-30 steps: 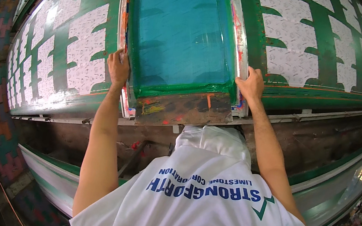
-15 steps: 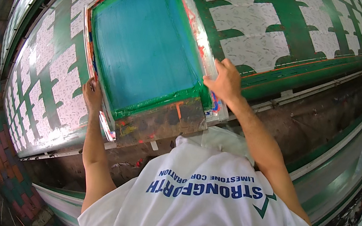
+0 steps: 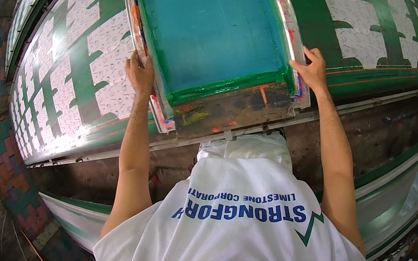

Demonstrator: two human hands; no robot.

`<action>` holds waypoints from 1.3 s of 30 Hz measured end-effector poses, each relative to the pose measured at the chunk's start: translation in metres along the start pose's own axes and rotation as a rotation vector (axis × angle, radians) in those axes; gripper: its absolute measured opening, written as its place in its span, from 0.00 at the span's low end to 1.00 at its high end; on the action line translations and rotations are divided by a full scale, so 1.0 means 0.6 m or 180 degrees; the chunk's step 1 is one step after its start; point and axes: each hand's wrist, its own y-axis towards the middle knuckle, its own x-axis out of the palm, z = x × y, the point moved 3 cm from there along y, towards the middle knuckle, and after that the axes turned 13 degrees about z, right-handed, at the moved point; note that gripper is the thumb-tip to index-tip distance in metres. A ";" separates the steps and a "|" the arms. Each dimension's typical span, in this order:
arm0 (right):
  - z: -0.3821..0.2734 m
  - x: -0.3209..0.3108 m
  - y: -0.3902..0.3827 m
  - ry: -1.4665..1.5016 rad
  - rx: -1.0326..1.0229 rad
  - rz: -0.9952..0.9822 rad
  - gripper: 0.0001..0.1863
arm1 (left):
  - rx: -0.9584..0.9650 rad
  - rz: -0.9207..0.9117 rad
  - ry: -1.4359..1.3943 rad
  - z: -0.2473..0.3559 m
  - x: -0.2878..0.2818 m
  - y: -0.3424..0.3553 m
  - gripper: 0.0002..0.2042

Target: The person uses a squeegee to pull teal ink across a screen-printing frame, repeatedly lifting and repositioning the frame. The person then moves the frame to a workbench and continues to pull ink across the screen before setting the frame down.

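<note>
While your white shirt [image 3: 241, 243] fills the near view, your left hand [image 3: 141, 73] and right hand [image 3: 312, 70] pinch the paint-smeared side bars of the frame [image 3: 289, 29], undersides hidden. Its smooth blue mesh [image 3: 213, 28] lies over the green table [image 3: 312, 16], far edge cropped. Patterned sheets [image 3: 111, 43] flank it; blocky tiles [image 3: 0, 153] look dim.
</note>
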 end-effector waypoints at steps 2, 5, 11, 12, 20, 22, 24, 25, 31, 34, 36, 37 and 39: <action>0.059 -0.036 0.006 0.0018 0.0197 -0.0009 0.31 | 0.0117 0.0059 0.0063 0.061 0.022 -0.031 0.27; 0.114 -0.060 0.014 -0.0011 0.0194 -0.0032 0.34 | 0.0058 0.0101 0.0076 0.114 0.040 -0.062 0.27; 0.142 -0.082 0.031 0.0060 0.0035 -0.0236 0.35 | 0.0109 0.0110 0.0268 0.143 0.049 -0.086 0.26; 0.144 -0.082 0.033 0.0158 0.0021 -0.0294 0.35 | 0.0190 0.0179 0.0223 0.145 0.048 -0.088 0.25; 0.191 -0.070 0.019 0.0143 0.0109 -0.0338 0.28 | 0.0137 -0.0079 0.0330 0.124 0.060 -0.104 0.24; 0.200 -0.064 0.012 0.0153 0.0244 -0.0431 0.28 | 0.0177 -0.0038 0.0249 0.116 0.067 -0.107 0.24; 0.198 -0.063 0.012 0.0142 0.0298 -0.0373 0.26 | 0.0169 -0.0080 0.0229 0.110 0.076 -0.108 0.24; 0.191 -0.065 0.010 0.0116 0.0378 -0.0375 0.26 | 0.0160 -0.0130 0.0250 0.107 0.080 -0.110 0.24; 0.038 -0.106 -0.044 -0.0259 -0.0841 -0.0149 0.32 | 0.0171 -0.0080 0.0262 0.104 0.089 -0.116 0.24; -0.068 -0.096 -0.124 0.0491 -0.1599 -0.1532 0.34 | 0.0210 0.0017 0.0247 0.107 0.087 -0.117 0.23; -0.125 -0.074 -0.179 0.0261 -0.2332 -0.1963 0.33 | 0.0227 0.0054 0.0192 0.110 0.088 -0.116 0.23; -0.144 -0.062 -0.194 0.0174 -0.2777 -0.2173 0.33 | 0.0107 0.0017 0.0212 0.110 0.088 -0.115 0.24; -0.159 -0.043 -0.201 -0.0124 -0.2758 -0.2307 0.36 | 0.0144 0.0096 0.0112 0.113 0.086 -0.114 0.24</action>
